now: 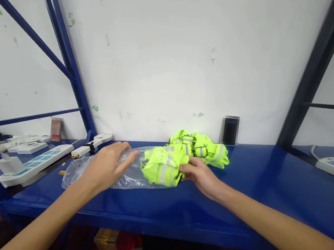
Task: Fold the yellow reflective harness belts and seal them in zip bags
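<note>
Head view: the right hand (202, 176) grips one neon-yellow bundle (162, 166) at the right end of one clear plastic bag (135, 182) at one blue table (268, 179), while the left hand (106, 165), set apart, lies over the bag, its grip unclear; one neon-yellow pile (200, 149) sits behind.

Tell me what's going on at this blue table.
A person's right hand grips a neon-yellow bundle with silvery stripes, which appears at least partly inside a clear plastic bag. The left hand is at the bag, thumb spread from the fingers. More striped neon material lies behind on the blue table, near the wall.
</note>
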`<action>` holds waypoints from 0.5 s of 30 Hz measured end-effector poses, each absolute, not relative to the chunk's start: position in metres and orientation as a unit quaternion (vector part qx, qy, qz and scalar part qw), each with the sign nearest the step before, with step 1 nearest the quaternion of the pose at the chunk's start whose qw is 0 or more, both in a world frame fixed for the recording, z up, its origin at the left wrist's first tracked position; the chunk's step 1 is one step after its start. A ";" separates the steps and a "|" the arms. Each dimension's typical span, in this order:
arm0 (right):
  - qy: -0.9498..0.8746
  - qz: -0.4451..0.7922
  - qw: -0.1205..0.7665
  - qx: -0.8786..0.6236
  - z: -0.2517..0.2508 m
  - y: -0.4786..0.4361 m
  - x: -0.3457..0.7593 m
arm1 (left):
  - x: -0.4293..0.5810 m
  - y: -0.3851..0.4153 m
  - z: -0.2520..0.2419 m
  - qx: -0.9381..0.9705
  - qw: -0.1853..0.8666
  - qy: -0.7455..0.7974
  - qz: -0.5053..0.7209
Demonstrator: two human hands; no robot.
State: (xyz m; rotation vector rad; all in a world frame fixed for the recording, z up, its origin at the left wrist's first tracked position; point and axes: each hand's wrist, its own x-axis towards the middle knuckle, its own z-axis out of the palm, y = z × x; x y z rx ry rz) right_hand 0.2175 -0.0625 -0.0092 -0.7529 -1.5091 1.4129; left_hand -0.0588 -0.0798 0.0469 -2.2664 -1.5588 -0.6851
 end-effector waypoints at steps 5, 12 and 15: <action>-0.583 0.545 0.513 -0.316 0.012 -0.060 0.206 | -0.055 -0.079 0.074 -0.790 0.128 -0.571 -0.181; -0.428 0.498 0.680 -0.327 0.024 -0.032 0.256 | -0.163 -0.066 0.086 -0.687 0.110 -0.697 -0.171; -0.436 0.492 0.667 -0.351 0.018 -0.023 0.272 | -0.207 -0.054 0.078 -0.710 0.019 -0.686 -0.159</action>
